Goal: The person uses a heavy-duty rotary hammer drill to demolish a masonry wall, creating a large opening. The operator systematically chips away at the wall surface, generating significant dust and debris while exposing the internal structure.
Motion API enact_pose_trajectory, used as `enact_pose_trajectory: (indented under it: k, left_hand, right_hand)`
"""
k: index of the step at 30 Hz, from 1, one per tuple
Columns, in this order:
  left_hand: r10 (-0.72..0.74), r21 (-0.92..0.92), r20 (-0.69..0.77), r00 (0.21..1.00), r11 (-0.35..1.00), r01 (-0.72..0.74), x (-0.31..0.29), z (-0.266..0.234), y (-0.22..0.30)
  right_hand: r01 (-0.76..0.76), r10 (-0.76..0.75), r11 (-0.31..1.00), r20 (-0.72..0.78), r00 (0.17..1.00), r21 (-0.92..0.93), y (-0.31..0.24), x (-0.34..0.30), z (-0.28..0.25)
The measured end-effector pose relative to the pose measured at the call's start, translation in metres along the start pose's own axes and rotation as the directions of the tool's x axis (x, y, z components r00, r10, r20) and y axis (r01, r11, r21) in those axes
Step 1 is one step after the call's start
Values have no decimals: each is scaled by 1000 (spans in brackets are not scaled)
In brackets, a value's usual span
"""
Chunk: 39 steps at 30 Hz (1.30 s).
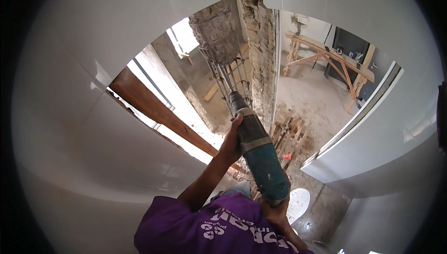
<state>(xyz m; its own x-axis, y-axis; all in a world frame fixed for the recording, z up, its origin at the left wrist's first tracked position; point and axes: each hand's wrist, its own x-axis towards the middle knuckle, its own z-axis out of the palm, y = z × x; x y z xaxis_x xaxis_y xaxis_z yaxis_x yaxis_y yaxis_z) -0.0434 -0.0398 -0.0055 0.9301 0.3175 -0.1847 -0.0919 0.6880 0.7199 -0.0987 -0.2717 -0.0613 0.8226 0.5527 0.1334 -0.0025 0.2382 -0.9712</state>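
Observation:
A teal and dark grey rotary hammer (266,165) slants up and away from my body across the middle of the view. My left hand (231,142) grips its front housing from the left side, thumb up near the collar. At the back end my right hand (274,211) is wrapped round the rear handle, partly hidden by the tool's body. The steel bit (225,76) runs up to the underside of a broken concrete stub (219,35). Several bare reinforcing bars (243,79) hang out below that stub, around the bit. Whether the tip touches the concrete, I cannot tell.
Glossy white tiled walls (70,114) close in on both sides. A brown timber (158,107) slants at left beside a bright opening. Rough broken masonry (263,44) rises behind the tool. A wooden trestle bench (326,51) stands at far right; wood scraps (291,133) lie below. A white toilet (298,203) is near my right hand.

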Motion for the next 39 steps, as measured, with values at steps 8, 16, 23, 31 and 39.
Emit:
enact_pose_trajectory:
  k: [8, 16, 23, 31, 39]
  left_hand:
    - [-52, -59, 37, 998, 997, 54, 18, -25, 6]
    - [-45, -65, 39, 998, 997, 47, 23, -19, 13]
    - [-70, -106, 53, 996, 992, 75, 29, -21, 15]
    - [-72, -121, 78, 994, 989, 81, 34, -23, 18]
    - [-79, -141, 23, 997, 987, 82, 39, -22, 20]
  right_hand:
    - [144, -142, 985, 31, 989, -97, 20, 17, 25]
    - [-121, 128, 991, -132, 983, 57, -14, 33, 40]
    - [-253, 290, 940, -144, 946, 230, 4, 34, 44]
    - [-39, 31, 979, -42, 999, -200, -9, 40, 37]
    - [120, -126, 966, -13, 992, -231, 7, 42, 29]
